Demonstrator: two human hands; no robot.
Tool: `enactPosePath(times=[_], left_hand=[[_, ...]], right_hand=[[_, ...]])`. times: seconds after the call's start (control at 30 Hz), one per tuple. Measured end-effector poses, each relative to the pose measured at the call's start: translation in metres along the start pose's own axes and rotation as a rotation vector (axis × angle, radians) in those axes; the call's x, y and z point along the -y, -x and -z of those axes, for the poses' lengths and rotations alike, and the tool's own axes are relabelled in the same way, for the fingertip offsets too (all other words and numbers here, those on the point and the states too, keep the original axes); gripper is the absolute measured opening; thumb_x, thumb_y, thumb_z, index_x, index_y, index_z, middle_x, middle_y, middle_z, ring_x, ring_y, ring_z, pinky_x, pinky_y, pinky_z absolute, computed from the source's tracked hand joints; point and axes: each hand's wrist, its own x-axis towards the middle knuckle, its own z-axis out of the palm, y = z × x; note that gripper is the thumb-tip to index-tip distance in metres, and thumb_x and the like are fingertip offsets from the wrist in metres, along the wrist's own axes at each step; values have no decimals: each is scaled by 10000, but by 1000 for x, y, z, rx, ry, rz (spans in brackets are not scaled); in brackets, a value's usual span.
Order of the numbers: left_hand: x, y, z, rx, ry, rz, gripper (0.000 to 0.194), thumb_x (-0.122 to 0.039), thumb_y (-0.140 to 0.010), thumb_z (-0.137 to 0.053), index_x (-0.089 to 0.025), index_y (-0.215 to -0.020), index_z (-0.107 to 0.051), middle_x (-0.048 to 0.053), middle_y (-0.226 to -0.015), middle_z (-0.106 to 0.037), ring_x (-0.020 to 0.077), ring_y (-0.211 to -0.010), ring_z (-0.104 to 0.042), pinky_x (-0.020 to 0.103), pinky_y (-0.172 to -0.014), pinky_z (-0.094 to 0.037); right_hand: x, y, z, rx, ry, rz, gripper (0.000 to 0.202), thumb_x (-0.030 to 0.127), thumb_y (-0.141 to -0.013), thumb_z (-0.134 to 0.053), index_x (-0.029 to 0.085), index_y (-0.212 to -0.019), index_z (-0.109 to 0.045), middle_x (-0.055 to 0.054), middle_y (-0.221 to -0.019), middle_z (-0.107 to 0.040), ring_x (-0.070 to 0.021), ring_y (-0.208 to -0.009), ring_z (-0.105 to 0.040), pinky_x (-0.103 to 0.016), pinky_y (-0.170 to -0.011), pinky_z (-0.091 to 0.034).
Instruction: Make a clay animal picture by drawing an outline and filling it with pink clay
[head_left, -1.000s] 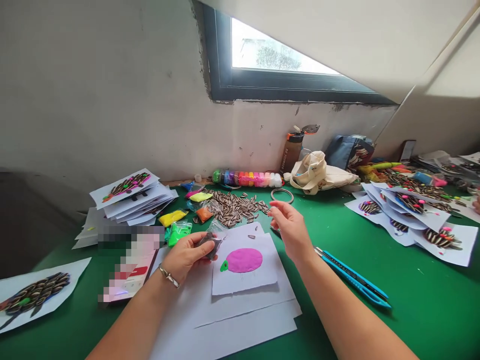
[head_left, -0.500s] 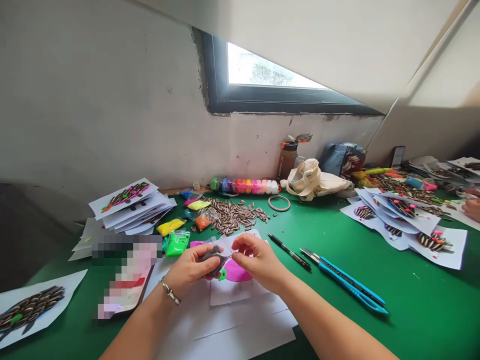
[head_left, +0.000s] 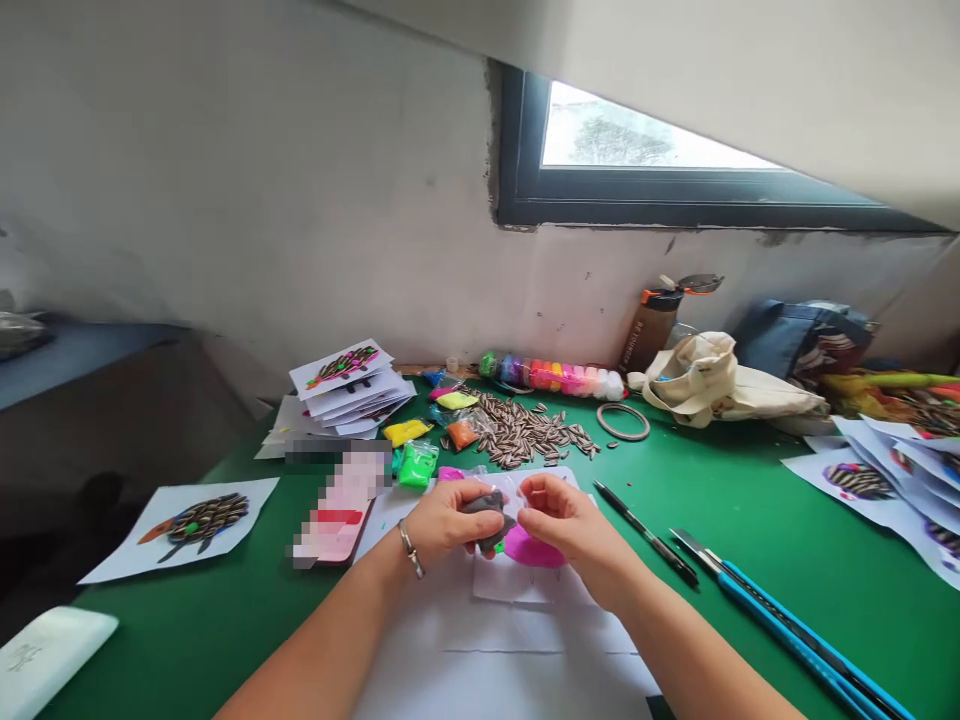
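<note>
My left hand (head_left: 454, 515), with a silver bracelet at its wrist, grips a dark grey lump of modelling clay (head_left: 487, 515). Close to its right, my right hand (head_left: 559, 510) is closed in a pinch at a clear plastic wrapper (head_left: 512, 488) beside the clay. Its fingertips are partly hidden. Below both hands lies a white paper card (head_left: 510, 588) bearing a flat magenta clay shape (head_left: 534, 548) with a bit of green at its left end. Thin drawn legs show under the shape. Larger white sheets (head_left: 480, 670) lie beneath the card.
Sunflower seeds (head_left: 525, 430) are heaped behind my hands, beside bagged green clay (head_left: 417, 464) and yellow clay (head_left: 407, 432). A pen (head_left: 645, 532) and a blue utility knife (head_left: 795, 620) lie right. A phone (head_left: 345, 515) and stacked cards (head_left: 356, 400) stand left.
My view has turned left, so the table's things appear farther right. Both hands stay over the card, and the grey clay shows more fully between them.
</note>
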Motion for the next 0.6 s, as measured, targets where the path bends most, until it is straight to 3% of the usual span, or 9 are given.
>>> enactPosePath(times=[0.1, 0.23, 0.33, 0.47, 0.6], left_hand=[[1, 0, 0, -2, 9, 8, 398, -488, -666, -727, -128, -811, -639, 3, -625, -609, 140, -536, -609, 213, -461, -376], [3, 0, 0, -32, 35, 10, 459, -513, -678, -722, -131, -924, -655, 6, -642, -624, 126, -523, -604, 205, -459, -372], [5, 0, 1, -71, 77, 18, 499, -544, -687, -710, -138, -970, -642, 7, -633, -627, 121, -518, -601, 197, -456, -359], [5, 1, 0, -102, 151, 26, 525, -561, -667, -724, -146, -976, -632, 13, -694, -636, 102, -503, -580, 208, -476, -377], [8, 0, -1, -85, 197, 49, 521, -535, -640, -758, -136, -953, -637, 10, -662, -625, 113, -505, -580, 227, -495, -397]], right_hand=[[3, 4, -1, 71, -9, -5, 239, 326, -721, -711, 172, -738, -528, 32, -684, -511, -92, -606, -435, -222, -559, -319], [8, 8, -4, 155, -36, 43, 234, 325, -728, -717, 177, -710, -537, 21, -720, -529, -106, -646, -473, -234, -595, -364], [9, 8, -8, 123, -40, 84, 215, 332, -711, -733, 194, -823, -612, 6, -769, -560, -124, -677, -504, -247, -611, -395], [4, 7, -11, 157, 39, 110, 366, 348, -718, -720, 215, -1051, -651, -53, -925, -617, -175, -762, -563, -311, -681, -446], [-1, 5, -7, 102, 118, 138, 217, 345, -738, -700, 191, -888, -668, -23, -798, -603, -158, -717, -550, -288, -657, -440]])
